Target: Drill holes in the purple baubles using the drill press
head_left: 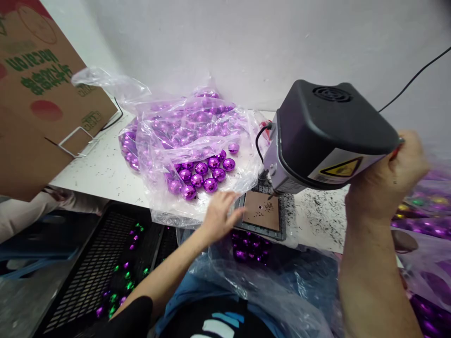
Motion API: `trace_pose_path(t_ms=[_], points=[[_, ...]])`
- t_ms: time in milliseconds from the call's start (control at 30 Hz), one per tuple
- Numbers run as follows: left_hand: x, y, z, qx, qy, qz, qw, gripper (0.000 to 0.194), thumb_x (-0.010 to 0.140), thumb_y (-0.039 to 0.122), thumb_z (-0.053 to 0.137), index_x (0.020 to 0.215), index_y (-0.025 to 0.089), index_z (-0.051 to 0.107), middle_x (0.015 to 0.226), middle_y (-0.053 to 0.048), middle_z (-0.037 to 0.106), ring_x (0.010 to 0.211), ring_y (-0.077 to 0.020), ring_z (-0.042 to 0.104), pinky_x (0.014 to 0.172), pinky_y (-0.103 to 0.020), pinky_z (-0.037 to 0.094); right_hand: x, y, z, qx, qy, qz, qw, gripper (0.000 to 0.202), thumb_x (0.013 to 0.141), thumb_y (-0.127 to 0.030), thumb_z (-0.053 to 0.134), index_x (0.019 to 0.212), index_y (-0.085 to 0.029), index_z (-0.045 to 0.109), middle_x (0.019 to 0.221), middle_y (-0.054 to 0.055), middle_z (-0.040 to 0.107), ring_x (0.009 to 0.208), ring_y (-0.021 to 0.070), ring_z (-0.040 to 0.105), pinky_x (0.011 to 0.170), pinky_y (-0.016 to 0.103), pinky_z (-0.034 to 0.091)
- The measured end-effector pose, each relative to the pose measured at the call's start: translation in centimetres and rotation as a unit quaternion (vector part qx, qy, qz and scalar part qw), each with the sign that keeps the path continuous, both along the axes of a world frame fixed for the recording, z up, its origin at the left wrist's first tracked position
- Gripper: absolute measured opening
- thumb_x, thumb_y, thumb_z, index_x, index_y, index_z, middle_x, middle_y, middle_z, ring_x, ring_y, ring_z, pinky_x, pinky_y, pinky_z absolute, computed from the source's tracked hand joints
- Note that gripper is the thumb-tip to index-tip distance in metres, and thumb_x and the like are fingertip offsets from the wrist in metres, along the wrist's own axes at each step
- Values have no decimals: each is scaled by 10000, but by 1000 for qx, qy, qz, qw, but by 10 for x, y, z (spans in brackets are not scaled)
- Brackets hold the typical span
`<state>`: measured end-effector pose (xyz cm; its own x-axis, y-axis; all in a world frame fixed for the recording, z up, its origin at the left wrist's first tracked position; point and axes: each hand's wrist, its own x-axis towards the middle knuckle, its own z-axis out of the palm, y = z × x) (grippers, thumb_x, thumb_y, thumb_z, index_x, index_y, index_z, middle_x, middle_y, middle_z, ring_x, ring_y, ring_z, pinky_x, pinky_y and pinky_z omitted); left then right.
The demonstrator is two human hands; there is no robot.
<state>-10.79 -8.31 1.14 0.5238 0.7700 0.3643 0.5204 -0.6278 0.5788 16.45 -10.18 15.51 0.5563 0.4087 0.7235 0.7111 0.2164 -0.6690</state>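
A small bench drill (331,131) with a black vented cover and a yellow warning label stands on the white table. My right hand (401,173) is closed at its right side, around a handle that is mostly hidden. Under the drill's pointed tip lies a brown pad (262,216) on a dark base, with dark specks on it. My left hand (221,213) is just left of this pad, fingers stretched out and nothing visible in them. Loose shiny purple faceted balls (210,185) lie beyond it at the mouth of a clear plastic bag (158,141) holding many more.
A cardboard box (38,103) leans in at the left. Below the table edge is a black crate (81,263) with green and purple balls. More purple balls (248,246) lie under the drill base. Bagged balls (430,211) are at the right. Dark shavings (319,211) litter the table.
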Motion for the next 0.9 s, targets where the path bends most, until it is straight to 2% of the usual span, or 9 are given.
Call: trace_pose_path(t_ms=[67,133,267,333,433,567,700,800,900], points=[[2,46,7,26,64,132,989,382,989,438,511,1253,172,584,1204,-157,643,1150,-304,573,1000,-481,434,1,2,0,-6,-2,-2,1000,581,874,-655,481,735,-91,472,667,-26,381,651,-4,327,642,225,241],[6,85,9,12,155,205,966,437,950,468,570,1207,115,594,1137,-203,657,1129,-356,583,984,-512,420,1,3,1,-6,-5,-4,1000,569,881,-638,482,712,-95,448,650,-31,355,642,-5,309,636,219,243],[14,121,6,-29,239,170,956,377,893,360,669,1159,102,601,1091,-198,669,1063,-347,626,936,-454,448,0,4,4,-10,-16,7,1000,589,872,-667,472,695,-107,432,604,-37,309,590,-7,271,567,207,196],[13,118,7,-17,197,151,969,396,884,318,681,1211,119,579,1162,-190,649,1103,-329,616,950,-436,453,-2,2,6,-15,-20,16,1000,584,879,-661,474,705,-104,445,611,-33,321,592,-7,279,556,200,194],[9,94,15,-17,30,99,994,496,864,327,716,1297,164,539,1243,-151,630,1147,-285,604,987,-417,468,-4,1,7,-15,-26,18,999,576,896,-655,444,726,-105,440,632,-31,339,615,-8,301,581,185,232],[15,46,13,-173,-156,-33,972,548,834,353,750,1323,217,542,1251,-95,659,1035,-216,671,912,-357,545,-7,2,6,-10,-22,2,1000,624,859,-721,387,726,-111,405,644,-34,320,636,-4,290,607,185,233],[35,20,-9,-255,-186,-71,946,556,808,317,765,1309,195,556,1155,-82,696,1007,-212,683,891,-346,562,-11,1,7,-17,-15,-9,1000,644,842,-738,360,734,-105,412,653,-33,309,651,-1,269,624,189,218],[47,19,-21,-232,-167,-58,957,548,790,288,779,1286,190,566,1166,-79,693,1018,-215,681,922,-370,555,-12,-1,9,-26,-12,6,1000,649,839,-733,356,749,-94,435,650,-36,297,647,-2,251,623,181,226],[54,20,-23,-177,-134,-58,973,542,788,264,782,1280,202,565,1204,-81,681,1069,-228,672,958,-396,544,-12,-1,10,-32,-9,22,999,658,829,-745,358,745,-96,428,640,-44,294,628,-5,241,612,170,238]])
